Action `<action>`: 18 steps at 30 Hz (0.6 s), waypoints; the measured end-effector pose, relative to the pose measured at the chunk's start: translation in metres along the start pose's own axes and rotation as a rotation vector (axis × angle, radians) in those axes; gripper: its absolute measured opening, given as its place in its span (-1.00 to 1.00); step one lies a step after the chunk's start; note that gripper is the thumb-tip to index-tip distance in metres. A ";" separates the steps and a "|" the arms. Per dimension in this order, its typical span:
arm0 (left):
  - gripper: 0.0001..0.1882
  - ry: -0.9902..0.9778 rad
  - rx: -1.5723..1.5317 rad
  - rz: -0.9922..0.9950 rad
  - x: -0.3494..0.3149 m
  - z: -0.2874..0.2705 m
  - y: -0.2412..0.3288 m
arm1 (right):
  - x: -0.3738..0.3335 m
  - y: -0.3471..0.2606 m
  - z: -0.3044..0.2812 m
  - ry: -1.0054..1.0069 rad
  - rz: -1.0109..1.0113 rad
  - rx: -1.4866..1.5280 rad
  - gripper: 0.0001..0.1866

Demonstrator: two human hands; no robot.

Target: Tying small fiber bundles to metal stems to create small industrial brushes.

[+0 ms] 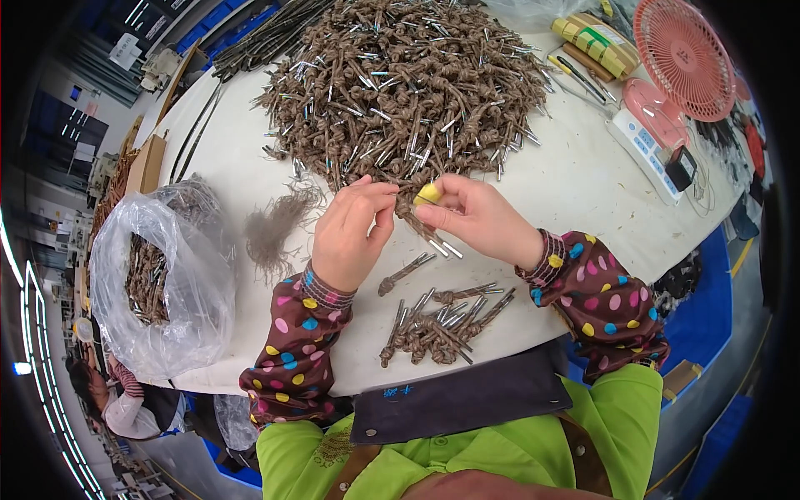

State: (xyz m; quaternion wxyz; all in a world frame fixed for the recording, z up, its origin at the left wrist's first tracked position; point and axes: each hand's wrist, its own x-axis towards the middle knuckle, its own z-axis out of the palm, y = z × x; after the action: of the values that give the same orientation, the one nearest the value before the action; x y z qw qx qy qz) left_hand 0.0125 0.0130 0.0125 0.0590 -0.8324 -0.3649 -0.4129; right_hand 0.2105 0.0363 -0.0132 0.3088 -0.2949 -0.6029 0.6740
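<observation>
Head view: knotted cord (406, 206) lies between your left hand (352, 225) and right hand (483, 218), metal tips (451, 248) slanting right toward the table's (575, 204) near edge; nearer right fingers pinch a yellow piece (427, 194); left grip unclear.

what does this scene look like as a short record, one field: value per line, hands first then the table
left hand: at the knotted brown cord
right hand: pinching a small yellow thing beside that cord; its exact kind is unclear
far side: large pile of knotted cords with silvery tips
near side: small heap of similar cords
left: loose fibre tuft, clear plastic bag
right: pink fan, white power strip
</observation>
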 end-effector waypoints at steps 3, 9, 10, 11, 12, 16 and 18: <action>-0.77 -0.019 -0.014 -0.008 0.000 0.000 0.000 | -0.005 -0.013 0.002 0.360 -0.305 -0.606 -0.74; -0.78 -0.056 -0.046 -0.002 -0.003 0.001 0.001 | -0.010 -0.021 -0.001 0.331 -0.476 -0.953 -0.74; -0.77 -0.058 -0.047 -0.003 -0.002 0.002 0.002 | -0.010 -0.022 -0.001 0.326 -0.484 -0.972 -0.74; -0.77 -0.061 -0.049 -0.001 -0.002 0.002 0.002 | -0.011 -0.023 -0.001 0.320 -0.492 -0.991 -0.73; -0.78 -0.074 -0.040 0.003 -0.002 0.002 0.003 | -0.011 -0.024 0.000 0.323 -0.490 -0.989 -0.73; -0.79 -0.095 -0.047 0.006 -0.002 0.004 0.005 | -0.012 -0.024 0.001 0.316 -0.521 -1.033 -0.75; -0.79 -0.090 -0.053 0.004 -0.003 0.006 0.006 | -0.012 -0.023 0.001 0.327 -0.542 -1.050 -0.75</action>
State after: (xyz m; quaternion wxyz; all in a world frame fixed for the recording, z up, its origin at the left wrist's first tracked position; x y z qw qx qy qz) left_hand 0.0192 0.0097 0.0077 0.0214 -0.8521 -0.3546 -0.3843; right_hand 0.2193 0.0283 0.0098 0.3714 -0.3435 -0.8527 0.1303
